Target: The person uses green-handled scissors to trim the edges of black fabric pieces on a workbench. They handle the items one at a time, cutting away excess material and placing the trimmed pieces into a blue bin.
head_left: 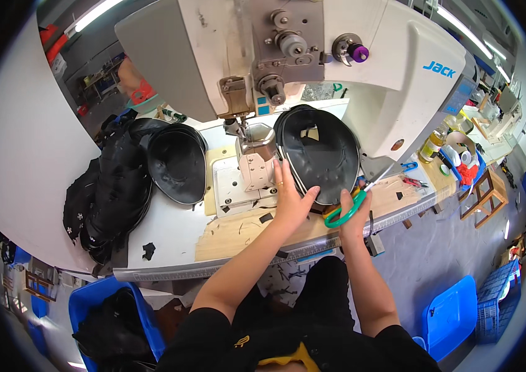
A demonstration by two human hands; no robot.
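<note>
We see the left hand [291,199] open, its fingers spread along the left rim of a shallow, glossy black cup-shaped piece [328,164] and its thumb out toward the lower rim. The right hand [353,217] is closed around silver-bladed scissors with green loop handles [361,197], the blades pointing up and to the right, while its thumb rests by the piece's lower right rim. The piece lies tilted with its hollow toward us, just right of the raised metal post [257,164] under the head of a large white sewing machine [393,80]. Below, we see a white surface [170,248] with a pale wood-grained panel [232,237] near its front edge, scattered with small black scraps [266,217]. To the left of the post, well apart from both hands, we find a second glossy black cup-shaped piece [178,162], and beside it a heaped stack of dark pieces [114,192] reaching the surface's left end. On the right, near the scissors' tips, lie small red-handled snips [414,182], with a clear bottle of yellow liquid [430,149] standing beyond them. Lower left, we see a blue plastic bin [145,316] holding more black material [114,328]; lower right, a blue plastic tub [452,319] is on the grey floor [399,260].
</note>
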